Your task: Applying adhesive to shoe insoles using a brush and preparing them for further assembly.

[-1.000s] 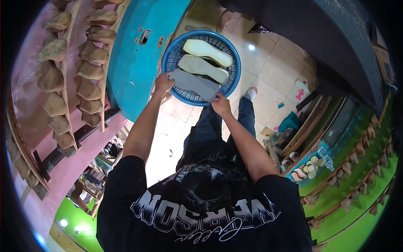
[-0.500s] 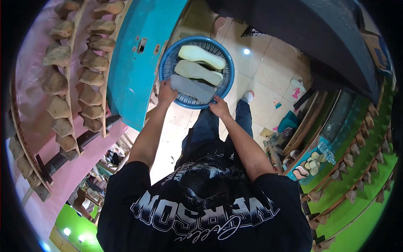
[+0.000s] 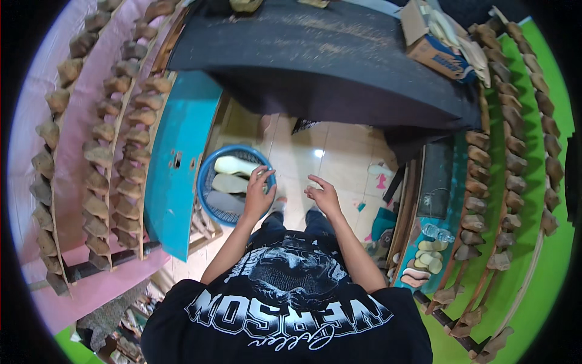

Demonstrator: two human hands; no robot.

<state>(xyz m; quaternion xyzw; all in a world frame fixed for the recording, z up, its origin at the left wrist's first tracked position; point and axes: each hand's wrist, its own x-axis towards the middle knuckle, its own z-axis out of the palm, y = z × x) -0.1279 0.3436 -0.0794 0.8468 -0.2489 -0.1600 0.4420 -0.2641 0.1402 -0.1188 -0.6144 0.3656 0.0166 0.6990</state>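
Note:
A round blue plastic basket [image 3: 199,185] sits low on the left, beside the teal door. Inside it lie a pale yellow shoe sole [image 3: 233,165], a beige sole [image 3: 228,182] and a grey sole [image 3: 224,201], side by side. My left hand [image 3: 260,195] hovers over the basket's right side in this view, fingers apart and nothing held; it hides part of the rim. Away to the right, my right hand [image 3: 322,195] is raised above the tiled floor, fingers loosely spread and also without anything in it.
A table under a dark cloth [image 3: 315,48] spans the far side, bearing a cardboard box [image 3: 433,51]. Racks of wooden shoe lasts [image 3: 97,155] line both walls. A teal door [image 3: 182,145] stands left. At right, sandals [image 3: 430,261] and a plastic bottle [image 3: 438,233] rest on a teal surface.
Both hands have let go of the basket, which now sits farther left in view. My hands are apart and open. More of the dark-covered table has come into view.

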